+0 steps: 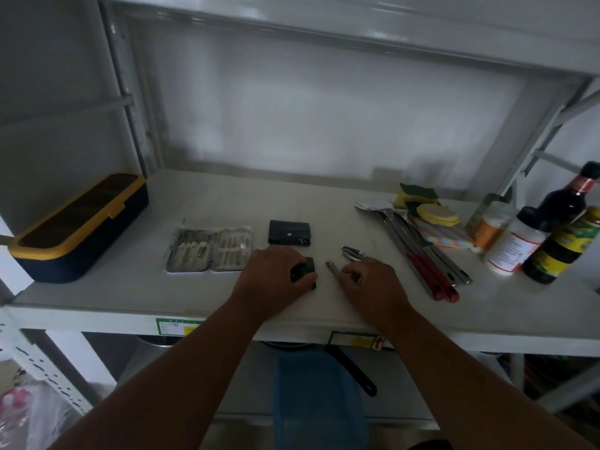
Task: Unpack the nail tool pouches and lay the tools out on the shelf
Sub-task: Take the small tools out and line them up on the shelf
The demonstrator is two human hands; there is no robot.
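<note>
**On the shelf: one pouch gripped, one tool pinched**

On the white shelf (162, 287), near the front edge, a small black pouch (305, 271) is gripped by the left hand (276, 277), fingers curled over it, pouch resting on the surface. Just right of it, a slim metal tool (332, 267) is pinched by the right hand (370, 284); the tool's far end sticks out past the fingertips and lies low over the shelf. Whether it touches the surface cannot be told.

A second black pouch (289, 233), flap shut with a snap, is laid flat just beyond the left hand. A nail clipper (353, 254) is laid just beyond the right hand, apart from the pinched tool. An opened metal-look manicure case (209, 254), tools strapped in both halves, is laid left of the pouches.

Far left: a dark box (78, 228) with yellow lid rim. Right side: long utensils (422, 254) with red handles, sponges (418, 199) behind them, then jars and a dark bottle (571, 196) at the right end.

Lighting is dim; small tool details are not resolvable.
</note>
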